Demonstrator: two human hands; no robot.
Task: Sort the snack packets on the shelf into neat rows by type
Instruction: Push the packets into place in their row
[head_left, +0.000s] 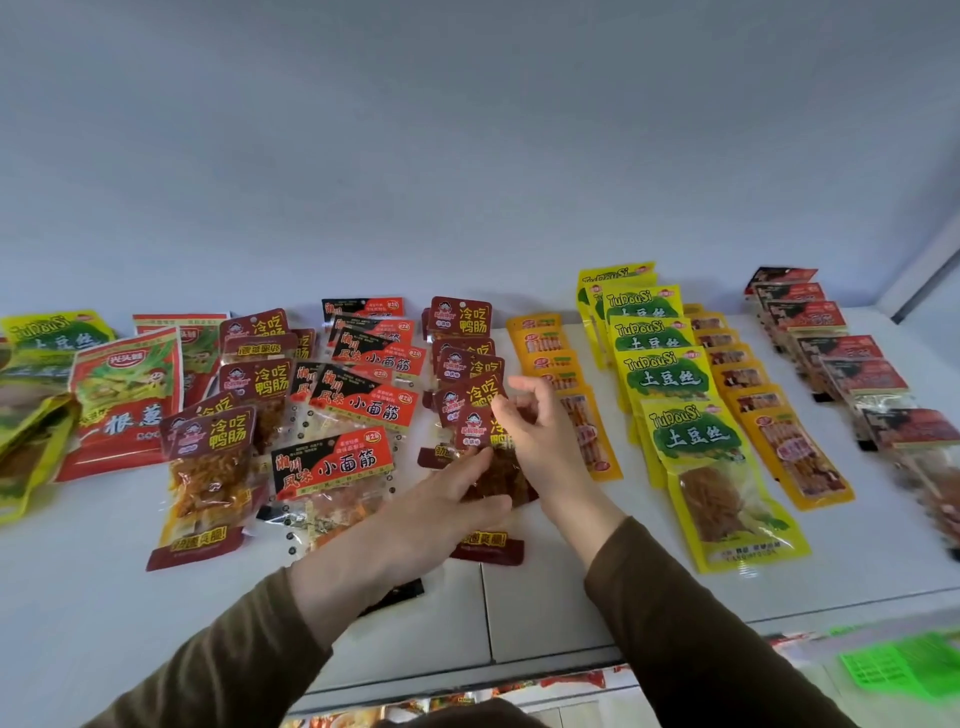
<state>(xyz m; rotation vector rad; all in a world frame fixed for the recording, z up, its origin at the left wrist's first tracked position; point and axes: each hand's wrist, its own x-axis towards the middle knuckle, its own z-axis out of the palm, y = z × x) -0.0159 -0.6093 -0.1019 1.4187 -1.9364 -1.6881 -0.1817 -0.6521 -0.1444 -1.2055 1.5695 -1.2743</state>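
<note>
White laminate makes up the shelf (519, 613), a flat pale surface with a seam running front to back just below the hands, and behind it a plain grey-white wall (467, 156) rises without markings; a corner shows at the far right. Snack packets lie across the shelf. On the right they stand in overlapping rows running front to back: yellow-and-green potato-shred packets (691, 431), orange packets (779, 441) just beside them, and red-and-black packets (852, 374) near the right corner, blurred at the front. In the middle runs a row of maroon duck-intestine packets (460, 317), and to its left a looser row of black-and-red gluten packets (363, 405). Further left more maroon packets (208, 467) lie askew, then a large red packet with green onion art (124, 400), and a crumpled yellow heap (26, 447) at the left edge. The left hand (441, 509) lies flat on the nearest maroon packet (493, 483), fingers together and stretched out, pressing it down. The right hand (540, 431) hovers over the same packet's top, its fingers curled loosely and partly spread; whether they pinch the packet I cannot tell. Both arms wear brown sleeves (701, 634). A blurred green label (904, 670) shows below the shelf's front edge.
</note>
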